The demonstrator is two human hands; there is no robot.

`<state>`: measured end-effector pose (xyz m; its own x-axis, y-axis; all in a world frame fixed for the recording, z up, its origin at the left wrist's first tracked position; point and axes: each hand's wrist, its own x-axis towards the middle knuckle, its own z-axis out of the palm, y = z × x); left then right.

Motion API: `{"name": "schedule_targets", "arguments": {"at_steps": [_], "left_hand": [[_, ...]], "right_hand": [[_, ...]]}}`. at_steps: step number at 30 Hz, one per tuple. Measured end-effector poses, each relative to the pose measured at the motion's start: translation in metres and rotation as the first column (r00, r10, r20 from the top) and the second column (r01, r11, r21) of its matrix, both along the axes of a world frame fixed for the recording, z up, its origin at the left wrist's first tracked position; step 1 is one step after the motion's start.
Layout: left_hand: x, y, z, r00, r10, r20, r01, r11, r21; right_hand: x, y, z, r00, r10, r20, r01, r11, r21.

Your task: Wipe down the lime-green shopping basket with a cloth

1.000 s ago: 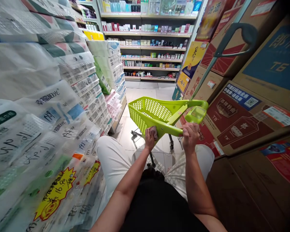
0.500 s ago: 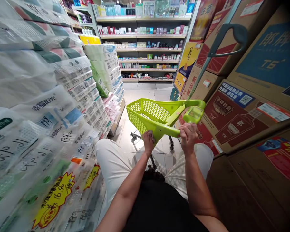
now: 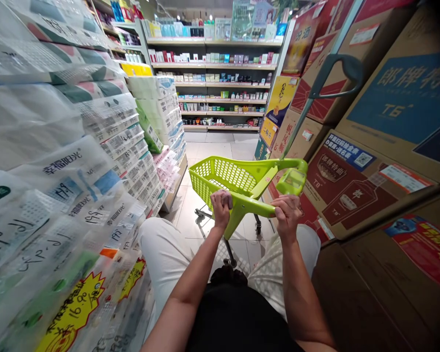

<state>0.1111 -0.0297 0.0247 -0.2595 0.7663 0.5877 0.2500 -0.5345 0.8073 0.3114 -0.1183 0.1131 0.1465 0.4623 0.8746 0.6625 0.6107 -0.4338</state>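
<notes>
A lime-green plastic shopping cart (image 3: pixel 238 177) with a perforated basket stands on dark legs and casters in front of my knees. My left hand (image 3: pixel 222 208) is closed over the basket's near side rim, fingers curled on top of it. Around the near end of the green handle (image 3: pixel 260 207), my right hand (image 3: pixel 287 215) is wrapped, its fingers partly hiding the tip. A grey-green pole with a loop grip (image 3: pixel 337 78) rises from the cart's right side. Inside the visible part of the basket I make out only its mesh walls and floor.
Wrapped tissue packs (image 3: pixel 106 146) with price signs are stacked high on the left. Cardboard liquor boxes (image 3: pixel 355 190) line the right side closely. Shelves (image 3: pixel 209 66) of small packaged goods stand across the far end of the tiled aisle floor (image 3: pixel 220 146).
My left hand has moved up from the basket's side onto its rim. The view has tilted up slightly, so the shelves and cart sit lower. My right hand keeps its hold.
</notes>
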Motion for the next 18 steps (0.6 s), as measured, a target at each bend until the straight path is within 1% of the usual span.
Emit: {"name": "schedule_targets", "arguments": {"at_steps": [2, 3, 4, 5, 7, 8, 9, 10, 12, 13, 14, 15, 17, 18], "left_hand": [[0.003, -0.004, -0.005, 0.995, -0.071, -0.065, 0.076, 0.995, 0.064], [0.004, -0.005, -0.007, 0.994, -0.074, -0.078, 0.08, 0.994, 0.073], [0.004, -0.005, -0.009, 0.997, -0.045, -0.07, 0.049, 0.997, 0.06], [0.003, -0.004, -0.01, 0.999, 0.01, -0.046, -0.008, 0.999, 0.031], [0.002, -0.002, -0.013, 0.993, 0.117, -0.005, -0.117, 0.993, -0.034], [0.001, -0.001, -0.014, 0.992, 0.13, -0.007, -0.13, 0.991, -0.041], [0.0, -0.001, -0.015, 0.994, 0.106, -0.028, -0.106, 0.994, -0.023], [0.0, -0.001, -0.017, 0.996, 0.057, -0.065, -0.057, 0.998, 0.011], [-0.002, 0.001, -0.019, 0.991, -0.015, -0.133, 0.024, 0.997, 0.067], [-0.003, 0.004, -0.021, 0.99, -0.009, -0.139, 0.018, 0.998, 0.066], [-0.006, 0.008, -0.021, 0.992, 0.028, -0.123, -0.024, 0.999, 0.037], [-0.008, 0.014, -0.022, 0.992, 0.092, -0.091, -0.094, 0.995, -0.015], [-0.013, 0.025, -0.023, 0.974, 0.226, -0.027, -0.227, 0.965, -0.132], [-0.015, 0.031, -0.024, 0.968, 0.251, -0.017, -0.25, 0.955, -0.159]], "right_hand": [[0.008, 0.0, -0.001, 1.0, 0.012, -0.016, -0.012, 1.0, 0.013], [0.012, -0.001, -0.002, 1.0, 0.016, -0.025, -0.015, 1.0, 0.019], [0.015, -0.003, -0.001, 1.0, 0.012, -0.028, -0.011, 1.0, 0.019], [0.018, -0.004, 0.0, 1.0, -0.006, -0.016, 0.006, 1.0, 0.008], [0.018, -0.009, 0.002, 0.993, -0.105, 0.055, 0.107, 0.994, -0.025], [0.015, -0.012, 0.004, 0.977, -0.178, 0.114, 0.183, 0.983, -0.034], [0.012, -0.014, 0.004, 0.951, -0.262, 0.165, 0.269, 0.963, -0.024], [0.007, -0.016, 0.005, 0.928, -0.316, 0.199, 0.324, 0.946, -0.008], [-0.002, -0.018, 0.005, 0.913, -0.352, 0.209, 0.357, 0.934, 0.014], [-0.006, -0.019, 0.005, 0.915, -0.353, 0.198, 0.356, 0.934, 0.02], [-0.009, -0.019, 0.005, 0.92, -0.343, 0.189, 0.345, 0.938, 0.02], [-0.01, -0.018, 0.005, 0.926, -0.332, 0.18, 0.334, 0.942, 0.018], [-0.01, -0.016, 0.005, 0.935, -0.307, 0.178, 0.31, 0.951, 0.012], [-0.009, -0.014, 0.005, 0.937, -0.302, 0.178, 0.305, 0.952, 0.011]]}}
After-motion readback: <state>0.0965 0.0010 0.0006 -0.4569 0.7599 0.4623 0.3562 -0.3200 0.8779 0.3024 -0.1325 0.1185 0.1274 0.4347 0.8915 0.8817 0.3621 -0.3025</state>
